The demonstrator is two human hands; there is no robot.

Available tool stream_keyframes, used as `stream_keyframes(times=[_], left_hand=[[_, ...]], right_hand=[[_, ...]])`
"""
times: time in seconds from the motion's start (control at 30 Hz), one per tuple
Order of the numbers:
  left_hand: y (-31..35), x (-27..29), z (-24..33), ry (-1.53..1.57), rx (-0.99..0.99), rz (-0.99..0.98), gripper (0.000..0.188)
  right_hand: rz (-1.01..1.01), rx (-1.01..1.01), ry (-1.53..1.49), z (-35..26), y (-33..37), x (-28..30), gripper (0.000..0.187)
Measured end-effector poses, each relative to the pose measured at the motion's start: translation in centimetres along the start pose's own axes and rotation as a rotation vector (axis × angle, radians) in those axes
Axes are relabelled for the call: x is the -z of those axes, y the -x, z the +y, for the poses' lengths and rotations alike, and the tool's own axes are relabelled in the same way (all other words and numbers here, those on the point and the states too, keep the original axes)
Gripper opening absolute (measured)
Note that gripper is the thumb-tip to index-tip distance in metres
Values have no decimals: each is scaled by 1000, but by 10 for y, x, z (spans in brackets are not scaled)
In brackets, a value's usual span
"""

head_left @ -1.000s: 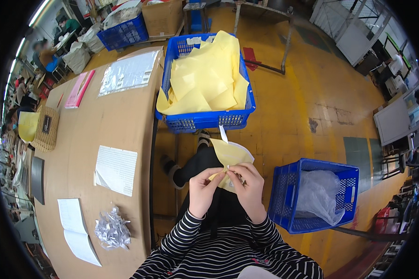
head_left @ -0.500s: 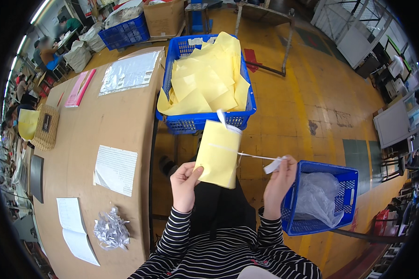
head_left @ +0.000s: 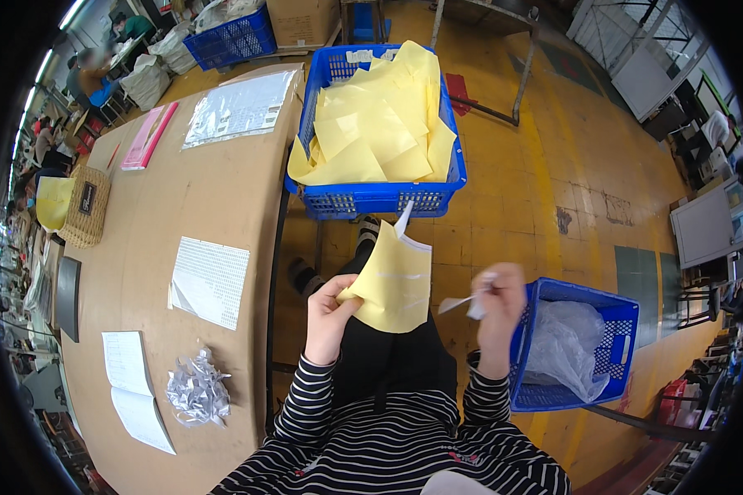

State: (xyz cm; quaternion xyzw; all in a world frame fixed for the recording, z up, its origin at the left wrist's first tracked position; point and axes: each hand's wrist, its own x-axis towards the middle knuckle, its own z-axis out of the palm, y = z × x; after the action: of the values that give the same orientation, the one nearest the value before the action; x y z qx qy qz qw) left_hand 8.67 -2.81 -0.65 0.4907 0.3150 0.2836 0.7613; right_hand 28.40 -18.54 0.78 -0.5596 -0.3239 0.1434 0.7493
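My left hand (head_left: pixel 326 318) is closed on the lower left edge of a yellow sheet (head_left: pixel 395 285), which bows over my lap. A narrow pale band runs across the sheet, and a white strip (head_left: pixel 403 221) sticks up from its top edge. Off to the right, my right hand (head_left: pixel 502 312) pinches a crumpled white strip (head_left: pixel 475 304) that hangs clear of the sheet; motion blurs the fingers a little. Just ahead of the sheet stands a blue plastic crate (head_left: pixel 363 198) heaped with similar yellow sheets (head_left: pixel 371 124).
At left, a brown-topped table (head_left: pixel 149 272) carries a pile of silvery strips (head_left: pixel 198 388), an open notebook (head_left: pixel 132 396), a printed sheet (head_left: pixel 210 280) and a woven basket (head_left: pixel 84 206). A blue crate (head_left: pixel 545 404) with clear plastic (head_left: pixel 561 342) stands by my right hand. Metal frame legs (head_left: pixel 527 74) rise ahead.
The strip pinched in my right hand has come away from the yellow sheet, to which it was stretched before. The sheet now bows more, and my view has shifted slightly.
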Motion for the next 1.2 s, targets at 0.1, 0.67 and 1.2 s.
stream_keyframes(times=[0.1,0.67,1.2], left_hand=[[2,-4,0,-68,-55,-61,35],[6,-15,-2,-391,-302,-95,23],[10,-9,-4,-42,-155,-1,29]], right_hand=[[-300,-21,322,-1,9,-32,25],[-454,271,757,13,10,-71,25],[-62,-315,-84,46,-11,-36,27]])
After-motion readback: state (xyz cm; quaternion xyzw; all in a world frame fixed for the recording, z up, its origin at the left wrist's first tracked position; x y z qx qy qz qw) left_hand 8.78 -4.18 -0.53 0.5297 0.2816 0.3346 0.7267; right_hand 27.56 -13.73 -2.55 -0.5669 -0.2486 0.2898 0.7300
